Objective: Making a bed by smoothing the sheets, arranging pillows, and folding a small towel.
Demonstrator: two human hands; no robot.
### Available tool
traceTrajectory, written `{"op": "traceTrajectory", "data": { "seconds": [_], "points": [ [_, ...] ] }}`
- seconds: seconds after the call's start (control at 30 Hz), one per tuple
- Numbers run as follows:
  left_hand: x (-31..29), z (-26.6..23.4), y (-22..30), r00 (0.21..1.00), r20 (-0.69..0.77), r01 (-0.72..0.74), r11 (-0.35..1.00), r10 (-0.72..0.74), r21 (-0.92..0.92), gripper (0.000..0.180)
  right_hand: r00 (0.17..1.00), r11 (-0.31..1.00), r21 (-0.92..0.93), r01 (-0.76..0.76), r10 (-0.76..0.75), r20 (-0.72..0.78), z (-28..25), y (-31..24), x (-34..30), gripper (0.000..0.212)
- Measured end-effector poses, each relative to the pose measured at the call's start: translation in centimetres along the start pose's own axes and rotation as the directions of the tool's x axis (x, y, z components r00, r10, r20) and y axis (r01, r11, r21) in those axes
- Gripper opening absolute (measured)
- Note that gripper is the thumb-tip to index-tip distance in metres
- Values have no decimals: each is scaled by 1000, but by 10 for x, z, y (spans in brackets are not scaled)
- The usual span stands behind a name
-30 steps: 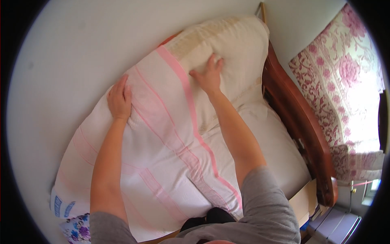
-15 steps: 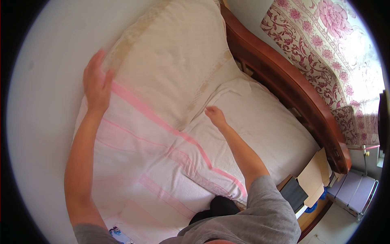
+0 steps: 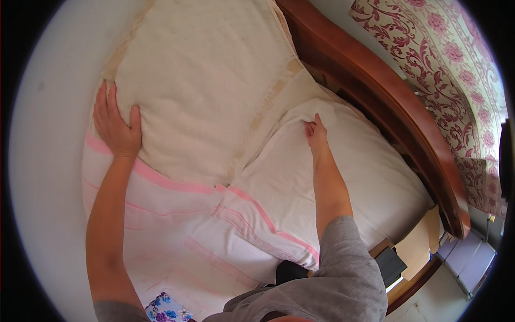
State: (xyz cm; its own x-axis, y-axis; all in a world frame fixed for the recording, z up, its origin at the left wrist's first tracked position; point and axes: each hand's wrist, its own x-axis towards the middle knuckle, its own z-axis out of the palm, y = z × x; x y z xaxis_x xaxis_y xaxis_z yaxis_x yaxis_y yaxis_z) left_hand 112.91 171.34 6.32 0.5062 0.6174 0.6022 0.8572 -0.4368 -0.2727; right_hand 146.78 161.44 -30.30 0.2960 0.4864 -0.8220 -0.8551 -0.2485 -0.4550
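Note:
A cream blanket [image 3: 198,96] with tan patterned borders is spread over the far part of the bed, with soft wrinkles. My left hand [image 3: 117,126] lies flat with fingers apart on its left edge, beside the wall. At the right, my right hand [image 3: 317,133] is closed at a raised fold [image 3: 292,114] of the cream cloth; its curled fingers seem to grip the fold's edge. A white cover with pink stripes [image 3: 171,228] lies on the near side, its pink band meeting the cream blanket's near edge.
A curved brown wooden headboard [image 3: 370,80] borders the bed on the right, with a floral curtain [image 3: 448,59] beyond. Open cardboard boxes [image 3: 418,249] and a lilac storage box [image 3: 469,257] stand at lower right. Blue-flowered cloth [image 3: 167,308] lies near me. A white wall [image 3: 48,161] runs along the left.
My left hand has come down onto the cream blanket's edge. My right hand has moved away from me and rightward to the fold. The cream blanket lies flatter and further left.

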Motion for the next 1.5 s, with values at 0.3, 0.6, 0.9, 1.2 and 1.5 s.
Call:
{"op": "traceTrajectory", "data": {
  "seconds": [0.3, 0.6, 0.9, 1.2, 1.5],
  "points": [
    [-1, 7, -10, 1000, 15, -21, 1000, 21, -4, 50, 710, 758, -188, 624, -450, 542, 78, -51, -19, 53],
    [-5, 11, -13, 1000, 22, -3, 1000, 3, -8, 50, 891, 867, -308, 392, -273, 364, 31, 96, -21, 35],
    [-8, 23, -6, 999, -3, -41, 999, 41, -30, 50, 785, 274, -755, 596, -396, 476, 87, 39, 32, 59],
    [-9, 18, -11, 999, 11, -32, 999, 32, -36, 50, 857, 848, -282, 449, -320, 403, 134, -45, 31, 65],
    [-9, 26, -11, 1000, 13, -19, 998, 20, -56, 51, 894, 917, -169, 360, -288, 345, 116, -25, 38, 56]
  ]
}}
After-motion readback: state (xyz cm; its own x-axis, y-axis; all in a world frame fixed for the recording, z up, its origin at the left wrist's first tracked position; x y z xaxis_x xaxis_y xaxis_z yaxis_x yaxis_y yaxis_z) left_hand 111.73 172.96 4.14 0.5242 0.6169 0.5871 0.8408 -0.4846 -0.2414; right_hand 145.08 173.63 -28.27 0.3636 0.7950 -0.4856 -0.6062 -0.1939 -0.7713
